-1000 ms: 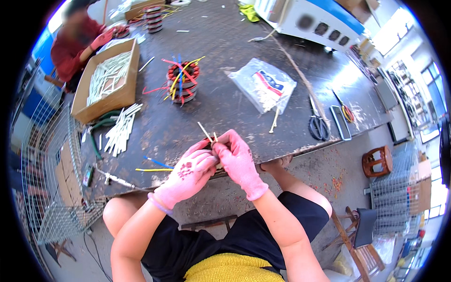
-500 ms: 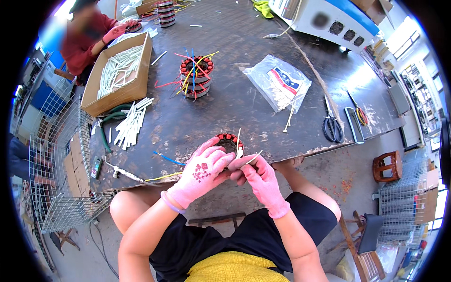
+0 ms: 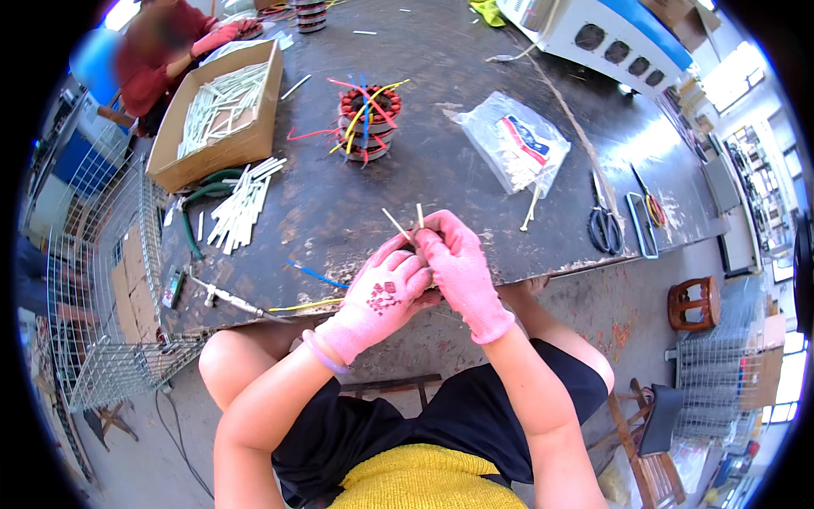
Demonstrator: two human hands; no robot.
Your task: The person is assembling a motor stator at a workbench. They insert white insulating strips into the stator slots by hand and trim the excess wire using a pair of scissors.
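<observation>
My left hand (image 3: 386, 293), in a pink glove, is closed around a small motor stator at the table's front edge; the stator is almost wholly hidden by both gloves. A blue wire (image 3: 318, 273) and a yellow wire (image 3: 307, 305) stretch out leftward from under this hand. My right hand (image 3: 458, 276), also gloved in pink, presses against the left one with its fingers pinched on a thin white cable tie (image 3: 396, 225). Two pale ends of it stick up past the fingertips. A stack of stators (image 3: 369, 127) with red, blue and yellow wires stands beyond my hands.
White sleeves (image 3: 242, 212) lie loose beside a cardboard box (image 3: 212, 157) of more. Green-handled pliers (image 3: 191, 225) and a soldering-iron-like tool (image 3: 225, 297) are at left. A plastic bag (image 3: 517, 148) of ties, scissors (image 3: 604, 225) and snips (image 3: 653, 208) lie right. A co-worker (image 3: 157, 59) sits far left.
My right hand has moved up and left, over the stator, covering it. The tie's ends now point up close together; before, one pointed right. The view has shifted slightly.
</observation>
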